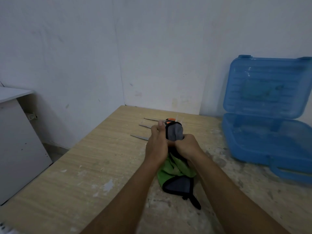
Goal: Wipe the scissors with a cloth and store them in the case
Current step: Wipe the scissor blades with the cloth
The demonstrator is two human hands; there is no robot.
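A green and grey cloth (176, 169) with black trim is bunched upright at the middle of the table. My right hand (188, 146) grips it in a fist. My left hand (156, 144) holds its left side, fingers against the grey fold. Whatever the cloth wraps is hidden. Just behind my hands lie scissors (152, 119) with steel blades pointing left; an orange handle (169, 119) shows above the cloth. Two more blades (145, 126) (139, 137) run out from behind my left hand. The blue plastic case (263, 142) stands open at the right, its lid against the wall.
The wooden table (94, 159) is worn and paint-spotted, set into a corner of white walls. A white cabinet (18, 146) stands off its left edge. The cloth's tail with a black strap (195, 202) trails toward me.
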